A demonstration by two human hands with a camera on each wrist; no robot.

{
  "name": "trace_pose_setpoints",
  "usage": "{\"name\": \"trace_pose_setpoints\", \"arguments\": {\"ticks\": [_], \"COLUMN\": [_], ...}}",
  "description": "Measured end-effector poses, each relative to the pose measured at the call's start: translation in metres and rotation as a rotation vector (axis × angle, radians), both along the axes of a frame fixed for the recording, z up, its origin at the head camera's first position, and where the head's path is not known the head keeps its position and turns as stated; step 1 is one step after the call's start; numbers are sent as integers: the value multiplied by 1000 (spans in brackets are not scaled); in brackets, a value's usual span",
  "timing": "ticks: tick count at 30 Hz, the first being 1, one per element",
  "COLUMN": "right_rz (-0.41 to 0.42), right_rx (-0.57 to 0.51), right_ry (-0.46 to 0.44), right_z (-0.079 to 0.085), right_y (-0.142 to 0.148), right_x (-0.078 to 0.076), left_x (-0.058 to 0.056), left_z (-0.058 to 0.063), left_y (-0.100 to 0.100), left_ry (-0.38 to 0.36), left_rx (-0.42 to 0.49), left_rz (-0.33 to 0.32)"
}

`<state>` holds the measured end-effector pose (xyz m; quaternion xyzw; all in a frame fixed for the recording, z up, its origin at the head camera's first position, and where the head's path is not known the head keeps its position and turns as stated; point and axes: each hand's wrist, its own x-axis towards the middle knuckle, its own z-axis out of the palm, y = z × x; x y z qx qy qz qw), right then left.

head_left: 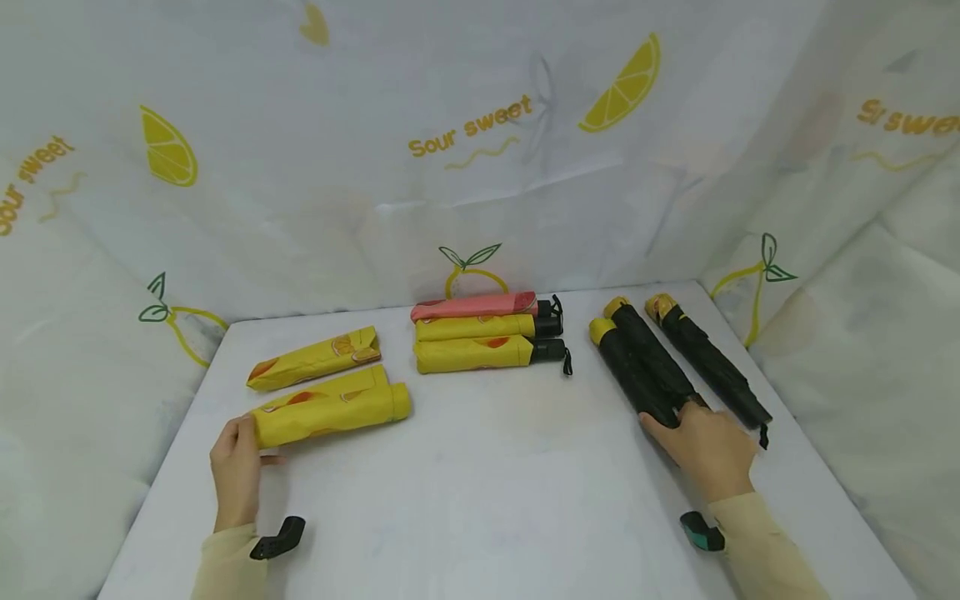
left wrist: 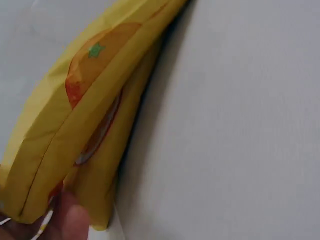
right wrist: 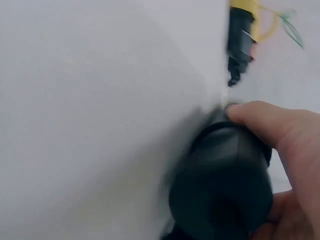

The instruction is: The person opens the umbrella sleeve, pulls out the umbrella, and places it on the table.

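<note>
Your left hand (head_left: 238,471) pinches the left end of a yellow pouch (head_left: 330,408), its thumb and fingers nearly closed on the fabric. The pouch lies slantwise on the left of the counter (head_left: 487,483), orange prints showing on its side. A second pouch (head_left: 315,358) lies just behind it, tilted much the same way.

Your right hand (head_left: 708,450) has its thumb and fingers curled around the near end of a black umbrella (head_left: 633,371), closed to the width of that end. The umbrella lies on the right, its yellow end pointing away from you. Another black one (head_left: 648,337) lies right alongside, and a third (head_left: 705,354), also yellow at the far end, sits a little farther right with its strap toward you.

Between the two groups, near the back edge, a pink umbrella (head_left: 476,306) and two yellow ones (head_left: 468,354) lie side by side, black handles to the right. Behind them stands a white cloth (head_left: 315,225) printed with lemons.
</note>
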<state>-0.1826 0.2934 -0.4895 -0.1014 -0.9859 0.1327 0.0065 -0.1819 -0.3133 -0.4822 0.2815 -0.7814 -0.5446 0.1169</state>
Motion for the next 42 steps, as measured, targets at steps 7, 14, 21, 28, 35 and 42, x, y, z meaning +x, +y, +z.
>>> {"name": "trace_pose_setpoints", "arguments": {"ticks": [7,14,21,28,35,42], "right_rz": [95,413,648,676,668,666], "right_rx": [102,74,54,119,123,107], "right_ry": [152,210,-29,-236,-331,-340], "right_z": [11,46,38,17,14,8], "right_y": [-12,-43,-87,-114,-127,-137], "right_x": [-13,-69,-134,-162,-167,-170], "left_x": [-7,-56,-130,-165,-164,-168], "left_z": [11,48,69,42,26,25], "left_y": [-10,24,106,166,185,192], "left_ry": [-26,96,-42,-181,-211,-315], "left_rx": [-397,-504,-761,-933,-1016,-1096], "left_rz": [-91,-422,-945,-1224,-1281,-1328]}}
